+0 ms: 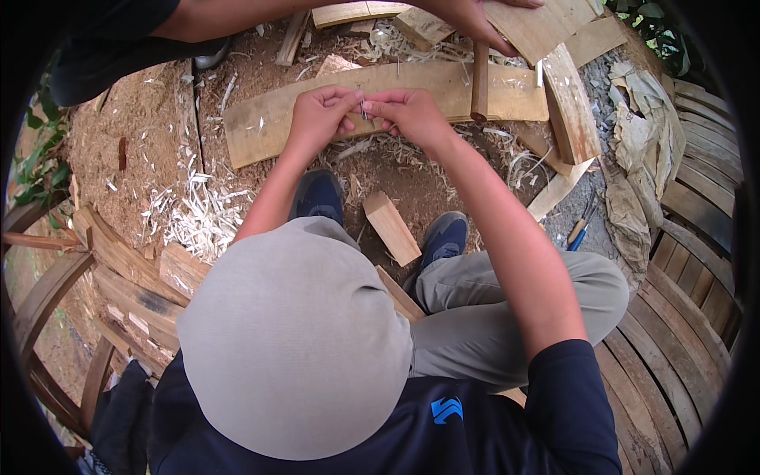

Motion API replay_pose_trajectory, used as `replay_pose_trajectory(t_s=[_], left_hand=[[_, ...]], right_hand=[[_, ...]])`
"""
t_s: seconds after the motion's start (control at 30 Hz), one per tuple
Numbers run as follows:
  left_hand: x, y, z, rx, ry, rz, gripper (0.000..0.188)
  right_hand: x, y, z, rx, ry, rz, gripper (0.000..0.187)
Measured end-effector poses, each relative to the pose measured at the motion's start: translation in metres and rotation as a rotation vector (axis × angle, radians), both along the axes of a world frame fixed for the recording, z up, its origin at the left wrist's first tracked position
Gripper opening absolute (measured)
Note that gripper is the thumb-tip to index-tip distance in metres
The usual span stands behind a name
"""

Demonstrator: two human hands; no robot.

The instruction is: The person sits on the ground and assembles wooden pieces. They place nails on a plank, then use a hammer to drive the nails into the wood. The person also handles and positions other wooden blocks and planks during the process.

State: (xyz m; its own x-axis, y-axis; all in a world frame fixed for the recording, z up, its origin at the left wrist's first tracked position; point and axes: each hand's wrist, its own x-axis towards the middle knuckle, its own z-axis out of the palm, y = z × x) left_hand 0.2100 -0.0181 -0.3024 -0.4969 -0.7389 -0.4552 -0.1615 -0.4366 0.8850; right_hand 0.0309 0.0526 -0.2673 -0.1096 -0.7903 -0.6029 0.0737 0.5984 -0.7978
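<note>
My left hand [320,117] and my right hand [409,115] meet above a long, slightly curved wooden board [261,120]. Thin metal pieces that look like nails [363,114] are pinched between the fingertips of both hands. How many each hand holds is too small to tell. Just right of my fingers, a thin nail [398,66] stands upright at the board's far edge. A brown wooden handle [480,83] rests across the right part of the board; its other end is hidden under another person's hand [473,22].
The other person's arm [229,17] reaches across the far side. Planks [571,111] lie stacked at the right. Wood shavings [204,210] cover the ground. A wooden block [391,228] lies between my shoes. A blue-handled tool [579,237] and crumpled sheeting [643,142] lie right.
</note>
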Motion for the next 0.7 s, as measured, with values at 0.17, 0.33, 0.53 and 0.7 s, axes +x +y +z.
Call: replay_pose_trajectory(t_s=[0.17,0.33,0.53,0.7], left_hand=[[0.0,0.001,-0.001,0.018,-0.023,-0.01,0.024],[0.007,-0.007,0.0,-0.018,-0.023,0.026,0.024],[0.016,-0.007,0.002,-0.012,-0.095,0.104,0.025],[0.014,-0.007,-0.003,-0.055,-0.184,0.027,0.027]], right_hand=[[-0.003,0.0,-0.002,0.026,0.018,0.076,0.025],[-0.013,-0.003,-0.004,0.056,0.089,0.03,0.022],[-0.018,-0.002,-0.007,0.084,0.171,-0.032,0.023],[-0.025,0.0,-0.009,0.028,0.348,0.187,0.023]])
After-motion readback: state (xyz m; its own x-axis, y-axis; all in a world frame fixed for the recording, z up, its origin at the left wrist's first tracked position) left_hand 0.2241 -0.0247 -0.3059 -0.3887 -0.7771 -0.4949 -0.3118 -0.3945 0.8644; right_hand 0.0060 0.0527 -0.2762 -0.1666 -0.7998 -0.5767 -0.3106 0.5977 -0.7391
